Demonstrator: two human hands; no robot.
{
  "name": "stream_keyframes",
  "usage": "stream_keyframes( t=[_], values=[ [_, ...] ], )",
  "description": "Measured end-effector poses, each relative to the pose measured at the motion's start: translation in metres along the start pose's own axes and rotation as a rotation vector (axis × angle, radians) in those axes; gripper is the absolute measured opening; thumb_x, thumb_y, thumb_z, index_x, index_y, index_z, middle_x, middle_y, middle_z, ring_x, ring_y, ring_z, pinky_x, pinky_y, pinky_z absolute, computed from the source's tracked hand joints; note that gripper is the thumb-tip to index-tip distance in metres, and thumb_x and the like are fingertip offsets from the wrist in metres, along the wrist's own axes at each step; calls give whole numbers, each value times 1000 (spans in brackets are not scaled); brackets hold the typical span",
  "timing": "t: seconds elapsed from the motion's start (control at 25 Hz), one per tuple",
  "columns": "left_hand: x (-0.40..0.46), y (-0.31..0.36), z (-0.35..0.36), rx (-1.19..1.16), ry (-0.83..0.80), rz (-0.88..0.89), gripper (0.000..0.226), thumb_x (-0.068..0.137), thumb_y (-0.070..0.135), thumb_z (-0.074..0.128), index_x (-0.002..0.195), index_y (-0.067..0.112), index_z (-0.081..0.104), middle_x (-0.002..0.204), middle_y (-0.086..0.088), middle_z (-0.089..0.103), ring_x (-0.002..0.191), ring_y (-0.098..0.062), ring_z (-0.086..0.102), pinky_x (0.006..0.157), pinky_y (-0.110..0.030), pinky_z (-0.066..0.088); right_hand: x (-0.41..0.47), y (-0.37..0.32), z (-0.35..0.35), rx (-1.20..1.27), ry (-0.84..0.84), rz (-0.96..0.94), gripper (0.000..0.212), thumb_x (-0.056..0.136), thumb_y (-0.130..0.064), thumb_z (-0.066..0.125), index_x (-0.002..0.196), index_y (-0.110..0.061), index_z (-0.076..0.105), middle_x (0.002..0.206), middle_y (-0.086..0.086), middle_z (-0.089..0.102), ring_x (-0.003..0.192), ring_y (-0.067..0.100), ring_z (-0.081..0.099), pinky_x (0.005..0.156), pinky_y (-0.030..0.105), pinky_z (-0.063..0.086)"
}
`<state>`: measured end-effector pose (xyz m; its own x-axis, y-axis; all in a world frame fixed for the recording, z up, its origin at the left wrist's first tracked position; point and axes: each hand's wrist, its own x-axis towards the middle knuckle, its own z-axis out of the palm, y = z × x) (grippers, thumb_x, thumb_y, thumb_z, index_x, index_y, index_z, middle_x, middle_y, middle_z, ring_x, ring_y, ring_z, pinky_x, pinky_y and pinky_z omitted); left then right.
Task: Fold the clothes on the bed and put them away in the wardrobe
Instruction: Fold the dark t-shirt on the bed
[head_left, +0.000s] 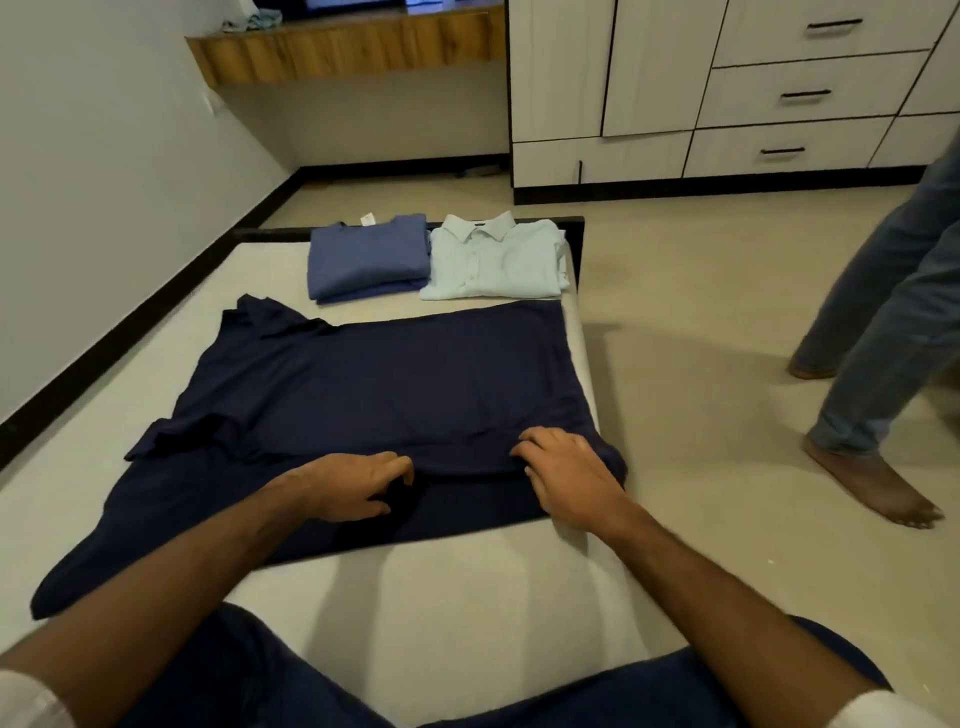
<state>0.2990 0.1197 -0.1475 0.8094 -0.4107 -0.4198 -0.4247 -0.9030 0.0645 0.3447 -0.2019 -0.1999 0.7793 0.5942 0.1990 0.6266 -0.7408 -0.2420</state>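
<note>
A dark navy shirt (374, 384) lies spread across the white bed (467, 587), its near edge folded over into a ridge. My left hand (353, 488) rests on that ridge with fingers curled into the cloth. My right hand (566, 467) grips the fold near the bed's right side. At the far end of the bed lie a folded blue t-shirt (366, 262) and a folded pale blue collared shirt (496, 262) side by side. The white wardrobe (727, 88) with black-handled drawers stands beyond the bed, doors closed.
Another person's jeans-clad legs and bare feet (872, 478) stand on the beige floor at the right. A wooden shelf (348, 47) juts from the wall at the back left. The wall runs close along the bed's left side.
</note>
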Motion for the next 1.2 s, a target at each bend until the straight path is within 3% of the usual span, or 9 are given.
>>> stream_keyframes(
  t=[0.16,0.32,0.56,0.72,0.84,0.92,1.04,1.12,1.2],
  values=[
    [-8,-16,19,69,23,-7,56,93,34,63,138,35,29,126,10,44,100,-14,58,77,-35,52,49,23,-10,74,-76,237,34,89,-35,67,122,-33,60,122,-9,56,122,18,47,104,38,31],
    [10,-9,26,265,102,79,75,89,21,65,148,28,19,136,4,35,106,-17,50,79,-36,51,66,43,-22,63,-196,171,28,82,-45,76,105,-36,63,97,-16,61,106,11,50,93,35,29],
    [18,-8,33,365,161,120,93,89,27,66,156,26,2,155,2,20,126,-19,38,94,-32,44,66,63,-16,142,-167,26,7,87,-39,73,92,-37,69,91,-17,61,92,-2,51,99,43,38],
    [16,-10,38,340,141,121,100,93,25,63,156,31,-15,166,3,-3,141,-23,25,106,-34,38,90,82,-28,305,-89,232,15,86,-25,75,80,-37,68,88,-20,63,96,4,62,96,43,43],
    [21,-12,33,310,56,119,106,93,21,64,153,37,-23,164,10,-21,152,-25,3,118,-41,26,93,61,-22,3,115,288,31,85,-3,62,95,-32,67,100,-10,54,102,19,56,83,34,31],
    [23,-17,30,240,-11,109,108,92,20,65,153,41,-21,162,14,-26,153,-22,-10,123,-49,15,82,27,-14,-74,237,49,35,80,-3,59,104,-28,68,108,-4,57,100,25,57,82,37,35],
    [16,-34,33,123,-12,95,94,97,34,61,154,44,-13,163,17,-22,152,-13,-13,122,-47,8,53,-8,17,-35,-20,-269,40,99,-36,49,136,-23,58,138,-1,54,126,19,50,104,38,41],
    [2,-51,39,83,43,89,79,100,51,48,155,44,-9,163,19,-18,152,-8,-12,124,-44,5,39,-9,38,-95,-148,-173,60,102,-57,31,154,-26,37,159,-7,35,147,12,30,120,36,25],
    [-21,-73,49,97,102,54,70,102,60,34,156,44,-8,163,20,-17,151,-7,-13,125,-41,3,39,-16,49,-162,-157,-81,69,101,-64,17,156,-26,32,163,-6,29,152,13,20,123,40,13]
  ],
)
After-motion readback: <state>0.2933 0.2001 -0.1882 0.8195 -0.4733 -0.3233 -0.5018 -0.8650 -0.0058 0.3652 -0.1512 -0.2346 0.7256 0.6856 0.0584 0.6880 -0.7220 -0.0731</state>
